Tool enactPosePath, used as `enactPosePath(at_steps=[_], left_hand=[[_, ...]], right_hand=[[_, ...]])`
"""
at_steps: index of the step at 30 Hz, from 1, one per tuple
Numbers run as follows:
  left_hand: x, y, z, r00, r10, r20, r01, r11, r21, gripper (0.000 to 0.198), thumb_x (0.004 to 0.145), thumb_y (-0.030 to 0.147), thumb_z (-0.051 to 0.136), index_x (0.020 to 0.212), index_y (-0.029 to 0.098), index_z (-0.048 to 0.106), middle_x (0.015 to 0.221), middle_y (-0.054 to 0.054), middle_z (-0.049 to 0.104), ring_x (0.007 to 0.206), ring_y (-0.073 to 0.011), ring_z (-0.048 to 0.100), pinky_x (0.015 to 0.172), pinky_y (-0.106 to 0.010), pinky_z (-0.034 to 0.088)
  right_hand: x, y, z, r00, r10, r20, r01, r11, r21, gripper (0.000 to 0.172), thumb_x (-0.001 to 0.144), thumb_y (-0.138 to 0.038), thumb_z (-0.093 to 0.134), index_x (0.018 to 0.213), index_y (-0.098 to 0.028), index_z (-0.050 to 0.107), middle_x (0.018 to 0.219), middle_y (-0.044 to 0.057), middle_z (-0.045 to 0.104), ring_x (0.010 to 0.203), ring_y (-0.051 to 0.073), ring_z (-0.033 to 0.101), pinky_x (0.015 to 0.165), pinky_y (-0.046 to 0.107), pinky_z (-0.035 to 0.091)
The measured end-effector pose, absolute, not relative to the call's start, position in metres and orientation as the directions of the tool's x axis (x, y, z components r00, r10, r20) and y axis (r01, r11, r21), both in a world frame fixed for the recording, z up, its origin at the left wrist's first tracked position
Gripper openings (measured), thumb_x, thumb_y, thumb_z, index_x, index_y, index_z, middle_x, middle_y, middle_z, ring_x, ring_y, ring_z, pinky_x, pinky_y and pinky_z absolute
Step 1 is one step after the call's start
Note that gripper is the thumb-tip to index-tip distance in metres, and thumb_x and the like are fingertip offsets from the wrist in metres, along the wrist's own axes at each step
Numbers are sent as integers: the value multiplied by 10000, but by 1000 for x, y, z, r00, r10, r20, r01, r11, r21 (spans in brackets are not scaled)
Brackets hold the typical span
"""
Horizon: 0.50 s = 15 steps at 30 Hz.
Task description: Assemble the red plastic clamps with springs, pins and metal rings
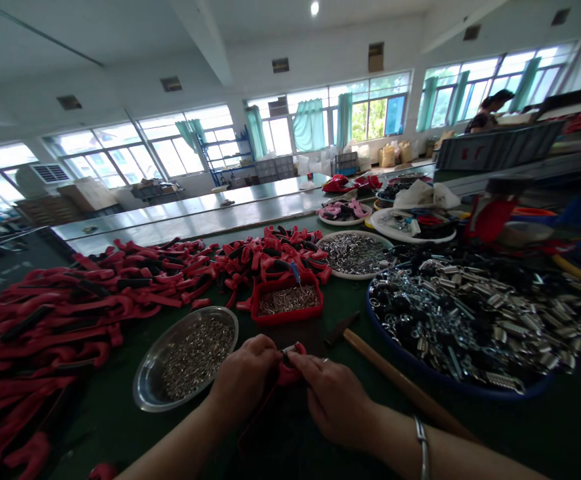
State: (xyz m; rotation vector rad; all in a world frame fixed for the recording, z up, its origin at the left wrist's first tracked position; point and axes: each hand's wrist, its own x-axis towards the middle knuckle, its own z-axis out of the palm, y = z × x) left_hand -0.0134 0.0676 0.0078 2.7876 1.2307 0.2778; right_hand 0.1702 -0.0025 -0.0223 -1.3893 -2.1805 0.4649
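— What are the hands on?
— The left hand (243, 383) and right hand (335, 400) both pinch a red piece (290, 371) with a small spring (289, 348) at its top.
— And around them?
— A steel bowl (143, 399) of small metal bits on the left, a hammer (393, 377) just right (head toward the red tray (285, 319)), and red handles (70, 307) heaped far left.

The round shiny metal bowl (185, 360) is sitting at nine o'clock from the small red plastic piece (290, 371). The brown wooden hammer (385, 375) is lying at three o'clock from it.
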Motion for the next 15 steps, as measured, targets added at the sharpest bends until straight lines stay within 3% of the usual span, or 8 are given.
enactPosePath(at_steps=[3, 9, 12, 15], left_hand=[[-12, 60, 2, 642, 752, 147, 749, -657, 90, 253, 839, 143, 461, 1018, 240, 611, 999, -34, 590, 904, -155, 573, 740, -247, 483], [-25, 64, 2, 684, 718, 127, 679, -691, 249, 321, 899, 200, 361, 1126, 276, 575, 1107, -36, 576, 980, -143, 574, 848, -271, 478], [-33, 66, 4, 668, 726, 160, 662, -679, 316, 353, 906, 232, 352, 1227, 250, 497, 1220, -58, 542, 1060, -164, 548, 912, -316, 460], [-36, 63, 4, 646, 732, 218, 650, -677, 346, 368, 909, 280, 361, 1259, 227, 462, 1257, -64, 532, 1100, -174, 526, 937, -336, 450]], right_hand=[[169, -3, -24, -342, 914, 220, 744, 406, -531, 623, 728, -108, 418, 1346, -142, 348, 1301, 106, 497, 1130, 227, 496, 952, 364, 394], [174, -4, -12, -346, 886, 307, 716, 461, -524, 633, 727, -89, 418, 1351, -152, 336, 1337, 89, 458, 1189, 192, 445, 976, 322, 386], [197, -20, 0, -245, 913, 326, 849, 365, -383, 606, 735, -85, 410, 1329, -202, 390, 1294, 77, 506, 1108, 233, 514, 907, 393, 449], [234, -48, -7, -69, 963, 260, 984, 109, -141, 530, 708, -102, 437, 1222, -180, 538, 1169, 136, 599, 981, 344, 575, 752, 524, 503]])
